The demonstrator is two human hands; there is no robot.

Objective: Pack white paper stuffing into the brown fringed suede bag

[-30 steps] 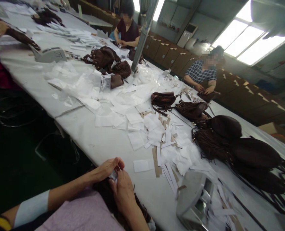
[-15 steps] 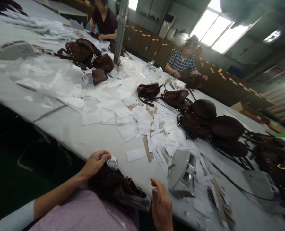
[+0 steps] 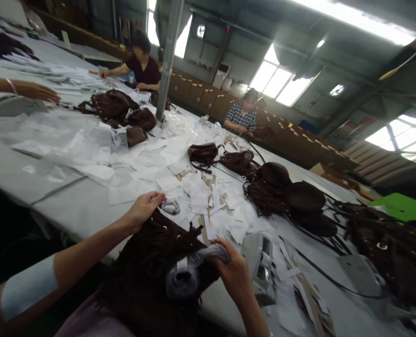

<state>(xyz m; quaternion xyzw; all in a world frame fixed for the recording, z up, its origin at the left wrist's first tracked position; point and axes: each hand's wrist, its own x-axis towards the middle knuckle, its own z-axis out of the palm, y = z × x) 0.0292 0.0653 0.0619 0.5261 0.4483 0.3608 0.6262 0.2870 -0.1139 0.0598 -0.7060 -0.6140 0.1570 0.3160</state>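
Observation:
A dark brown fringed suede bag (image 3: pixel 148 267) stands lifted at the near edge of the long white table (image 3: pixel 88 206). My left hand (image 3: pixel 143 209) is closed on the bag's top edge beside a wrapped metal ring (image 3: pixel 171 206). My right hand (image 3: pixel 233 271) grips a grey plastic-wrapped strap (image 3: pixel 194 267) that curls across the front of the bag.
White paper slips and card strips (image 3: pixel 208 196) litter the table ahead. A grey tape dispenser (image 3: pixel 260 262) sits right of my right hand. More brown bags (image 3: pixel 285 192) lie at right. Two people work across the table, and another person's hand (image 3: pixel 35 91) rests at far left.
The bag has come up from my lap onto the table edge. My right hand, open before, now grips the wrapped strap. The view tilted upward.

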